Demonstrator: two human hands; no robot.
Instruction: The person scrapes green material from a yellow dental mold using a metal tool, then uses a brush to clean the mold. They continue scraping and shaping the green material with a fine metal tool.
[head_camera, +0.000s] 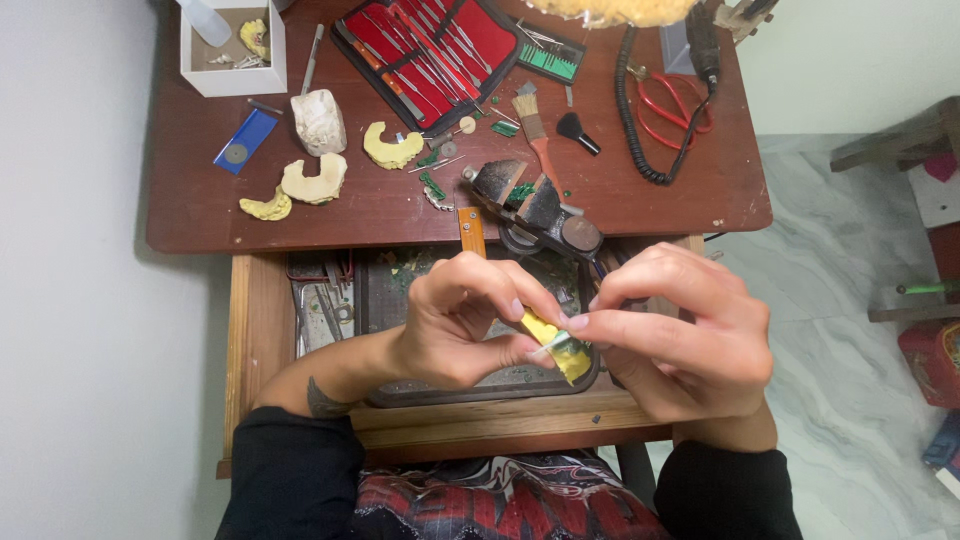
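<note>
Carefully, a small yellow dental cast (560, 345) was pinched by the left hand (460, 325) above the open drawer (250, 330), while the right hand (680, 335), at 3 o'clock, pinched a thin tool (548, 347); firm support seemed needed.

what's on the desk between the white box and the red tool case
In the head view, one slim metal tool lies between the white box and the red tool case; otherwise bare desk.
</note>
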